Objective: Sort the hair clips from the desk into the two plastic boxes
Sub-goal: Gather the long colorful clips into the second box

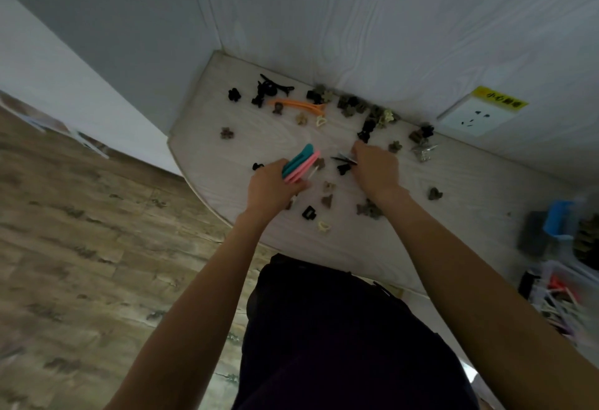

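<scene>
Bench [421, 202]: pale wood-grain top with a rounded left end, its back edge against a matching wall panel.
Left hand [270, 187]: over the bench near its front-left edge; fingers closed around a bundle of long clips.
Bundle of long clips [299, 163]: one teal and several pink flat clips, stacked and fanned up and away from the hand.
Right hand [376, 168]: over the middle of the bench; fingers pinched on a thin black clip.
Thin black clip [343, 160]: slender, dark, sticking out left of the right fingertips; its far end blurs into a black claw clip on the bench.
Orange long clip [296, 105]: lying flat near the back edge, toward the left end.
Small claw clips [351, 106]: black, brown, olive and cream, loose over the bench; thickest along the back edge, a few more by the front edge below the hands.
Metal clips [424, 152]: small silvery cluster right of the right hand.
Plastic boxes [564, 280]: at the right end of the bench, blurred; the nearer clear one holds long pink, red and white clips, the farther shows blue and dark shapes.
Wall socket [475, 117]: white, on the panel above the back edge, with a yellow label at its top.
Floor [81, 231]: wood-pattern, left of the bench.
</scene>
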